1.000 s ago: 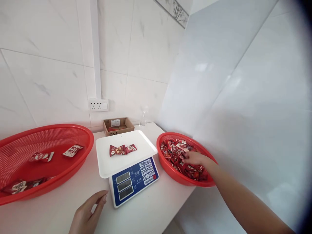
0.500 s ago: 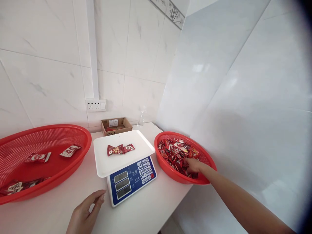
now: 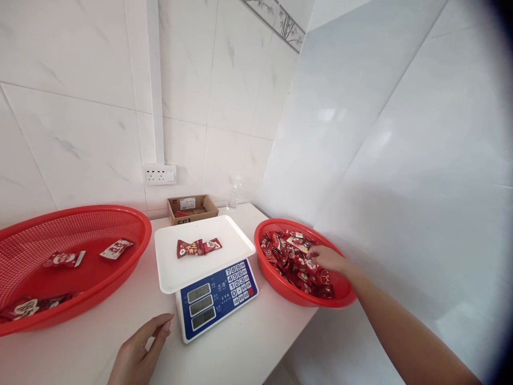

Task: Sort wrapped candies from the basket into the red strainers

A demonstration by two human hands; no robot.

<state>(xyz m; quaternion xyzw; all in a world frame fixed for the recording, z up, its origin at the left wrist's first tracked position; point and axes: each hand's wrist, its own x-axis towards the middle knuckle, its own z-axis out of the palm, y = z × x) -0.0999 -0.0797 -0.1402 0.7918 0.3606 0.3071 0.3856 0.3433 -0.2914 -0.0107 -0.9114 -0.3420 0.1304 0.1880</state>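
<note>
My right hand (image 3: 329,259) reaches into the small red basket (image 3: 280,279) on the right, its fingers curled down among several red candy packets (image 3: 292,255); whether it grips one is hidden. My left hand (image 3: 138,353) rests on the white counter near the front edge, fingers loosely apart and holding nothing, just left of the blue-faced scale (image 3: 216,298). Two red candy packets (image 3: 198,247) lie on the scale's white tray (image 3: 176,267).
A large red basket (image 3: 80,302) on the left holds a few red packets (image 3: 63,259). A small open cardboard box (image 3: 191,207) and a clear bottle (image 3: 233,195) stand against the tiled back wall. A wall socket (image 3: 160,174) is above. A white wall closes the right side.
My right hand has moved within the small basket, from its near rim up toward the middle of the candy pile. The left hand has stayed put.
</note>
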